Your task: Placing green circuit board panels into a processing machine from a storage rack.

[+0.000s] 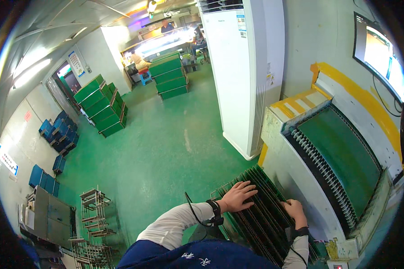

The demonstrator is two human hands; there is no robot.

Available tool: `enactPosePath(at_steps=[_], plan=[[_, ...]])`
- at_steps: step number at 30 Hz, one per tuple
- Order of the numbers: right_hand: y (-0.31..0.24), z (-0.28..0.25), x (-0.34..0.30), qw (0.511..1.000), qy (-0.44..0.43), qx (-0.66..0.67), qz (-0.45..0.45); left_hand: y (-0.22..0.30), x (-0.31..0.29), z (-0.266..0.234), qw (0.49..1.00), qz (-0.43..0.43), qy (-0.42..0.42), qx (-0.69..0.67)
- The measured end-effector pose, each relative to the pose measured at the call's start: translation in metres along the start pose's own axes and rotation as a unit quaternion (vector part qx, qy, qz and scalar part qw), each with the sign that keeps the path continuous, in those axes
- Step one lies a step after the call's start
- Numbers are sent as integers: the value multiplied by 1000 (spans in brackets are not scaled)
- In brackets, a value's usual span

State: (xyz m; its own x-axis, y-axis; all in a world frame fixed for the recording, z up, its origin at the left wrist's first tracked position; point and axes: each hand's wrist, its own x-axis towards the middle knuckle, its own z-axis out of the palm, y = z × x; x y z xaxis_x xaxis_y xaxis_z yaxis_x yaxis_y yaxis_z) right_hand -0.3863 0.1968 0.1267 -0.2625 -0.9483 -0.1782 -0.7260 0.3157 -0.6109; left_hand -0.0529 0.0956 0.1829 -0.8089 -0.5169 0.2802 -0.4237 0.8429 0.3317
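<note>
A rack of upright dark green panels [256, 224], like bare circuit boards standing side by side in slots, is right in front of me. My left hand [240, 196] lies across the panels' top edges with its fingers spread. At the rack's right side my right hand [294, 210] is closed, thumb and fingers bent over the top edge of a green panel [274, 190]. Its fingertips are partly hidden. Both wrists wear black bands with cords. To the right, a machine [274, 148] carries one flat green board [341, 157] beside a row of toothed rollers [325, 177].
A tall white air conditioner [231, 76] stands beyond the machine. Stacked green crates [105, 107] and more green crates [170, 76] stand on the green floor [166, 148]. Blue bins [60, 132], a grey cabinet [54, 215] and metal racks [94, 215] line the left. People sit at a far bench.
</note>
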Motion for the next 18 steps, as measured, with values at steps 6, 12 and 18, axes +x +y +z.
enactPosePath(at_steps=[6,12,18], plan=[[-11,-5,-3,999,-33,-6,11,-2,0,0,1000,-3,-17,10],[-24,-9,-10,999,-37,14,26,-1,-1,0,1000,-1,-4,0],[-39,-19,-16,996,-67,17,57,-3,-2,2,1000,-5,-19,9]])
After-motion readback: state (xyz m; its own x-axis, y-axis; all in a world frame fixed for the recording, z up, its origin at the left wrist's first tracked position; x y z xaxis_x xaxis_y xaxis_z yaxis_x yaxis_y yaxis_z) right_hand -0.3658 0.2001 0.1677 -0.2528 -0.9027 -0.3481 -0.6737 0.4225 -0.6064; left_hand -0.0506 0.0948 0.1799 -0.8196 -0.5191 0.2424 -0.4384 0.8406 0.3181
